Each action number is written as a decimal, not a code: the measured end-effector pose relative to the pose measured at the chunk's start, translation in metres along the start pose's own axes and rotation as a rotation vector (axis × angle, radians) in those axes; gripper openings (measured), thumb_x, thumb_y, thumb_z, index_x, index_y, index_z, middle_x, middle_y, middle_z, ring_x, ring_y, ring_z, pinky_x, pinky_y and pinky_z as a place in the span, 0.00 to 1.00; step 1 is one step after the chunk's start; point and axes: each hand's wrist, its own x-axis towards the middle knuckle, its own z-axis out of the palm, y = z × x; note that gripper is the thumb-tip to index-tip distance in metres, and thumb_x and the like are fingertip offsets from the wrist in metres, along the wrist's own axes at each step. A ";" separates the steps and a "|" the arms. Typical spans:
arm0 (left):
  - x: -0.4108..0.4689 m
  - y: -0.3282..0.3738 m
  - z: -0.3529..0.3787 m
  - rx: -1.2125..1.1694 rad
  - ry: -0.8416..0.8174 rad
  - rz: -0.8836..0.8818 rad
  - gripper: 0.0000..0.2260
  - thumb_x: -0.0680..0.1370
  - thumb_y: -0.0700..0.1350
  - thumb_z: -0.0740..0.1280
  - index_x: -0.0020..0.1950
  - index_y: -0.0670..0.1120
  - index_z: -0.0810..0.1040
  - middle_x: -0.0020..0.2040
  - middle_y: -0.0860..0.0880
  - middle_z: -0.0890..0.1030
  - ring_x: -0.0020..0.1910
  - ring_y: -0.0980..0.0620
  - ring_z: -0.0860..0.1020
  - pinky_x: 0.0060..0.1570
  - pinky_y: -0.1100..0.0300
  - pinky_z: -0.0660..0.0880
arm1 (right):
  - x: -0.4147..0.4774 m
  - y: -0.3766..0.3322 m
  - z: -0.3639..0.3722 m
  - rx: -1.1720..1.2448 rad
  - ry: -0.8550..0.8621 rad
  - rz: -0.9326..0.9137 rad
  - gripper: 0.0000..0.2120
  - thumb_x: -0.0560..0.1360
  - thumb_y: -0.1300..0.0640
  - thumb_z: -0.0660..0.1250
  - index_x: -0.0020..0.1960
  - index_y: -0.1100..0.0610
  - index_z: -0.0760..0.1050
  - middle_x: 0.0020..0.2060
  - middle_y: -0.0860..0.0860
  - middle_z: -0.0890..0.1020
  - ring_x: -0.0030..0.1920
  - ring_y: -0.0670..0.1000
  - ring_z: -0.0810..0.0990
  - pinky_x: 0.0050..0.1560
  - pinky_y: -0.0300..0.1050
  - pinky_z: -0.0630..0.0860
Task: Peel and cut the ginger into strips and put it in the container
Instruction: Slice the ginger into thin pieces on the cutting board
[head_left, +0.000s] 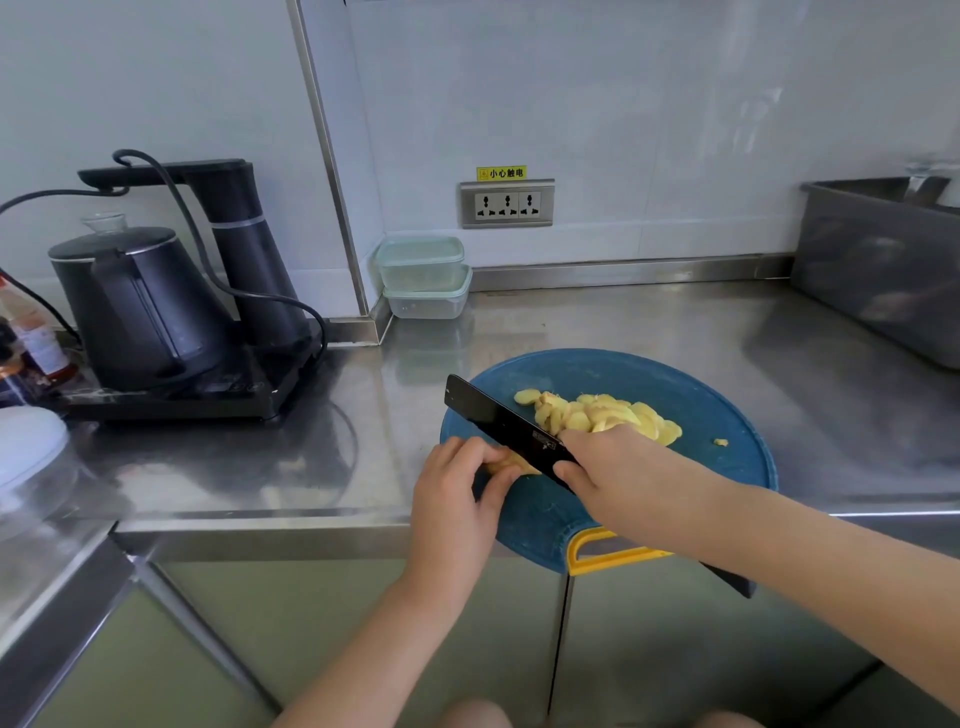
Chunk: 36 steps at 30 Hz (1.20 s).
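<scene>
A round blue cutting board with a yellow handle lies at the counter's front edge. On it sits a heap of yellow ginger slices. My right hand grips a black knife whose blade points to the far left across the board. My left hand pinches a small piece of ginger against the board, just left of the blade. Two stacked clear containers with pale green lids stand in the back corner by the wall.
A black electric kettle with its water tower and cord sits on a tray at the left. Bottles stand at the far left edge. A grey metal bin is at the back right. A wall socket is above the counter.
</scene>
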 end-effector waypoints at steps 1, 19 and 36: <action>0.001 0.000 0.000 0.000 -0.003 0.001 0.06 0.71 0.40 0.74 0.40 0.45 0.77 0.39 0.55 0.78 0.41 0.58 0.74 0.42 0.69 0.70 | 0.000 0.000 0.001 -0.001 0.001 -0.001 0.15 0.84 0.50 0.49 0.56 0.57 0.70 0.37 0.49 0.71 0.34 0.46 0.70 0.31 0.37 0.66; 0.001 -0.006 0.001 -0.036 -0.041 -0.005 0.05 0.72 0.41 0.73 0.41 0.45 0.78 0.40 0.54 0.78 0.41 0.55 0.77 0.41 0.61 0.73 | 0.034 -0.017 -0.003 0.091 -0.091 0.036 0.13 0.83 0.55 0.51 0.52 0.59 0.72 0.37 0.50 0.71 0.42 0.51 0.72 0.34 0.42 0.65; -0.003 0.000 -0.002 -0.065 -0.001 0.014 0.11 0.73 0.40 0.73 0.40 0.54 0.74 0.42 0.59 0.74 0.44 0.66 0.74 0.45 0.77 0.68 | 0.006 0.028 -0.009 0.451 -0.105 0.279 0.06 0.81 0.55 0.58 0.55 0.54 0.70 0.35 0.53 0.76 0.24 0.48 0.75 0.25 0.40 0.73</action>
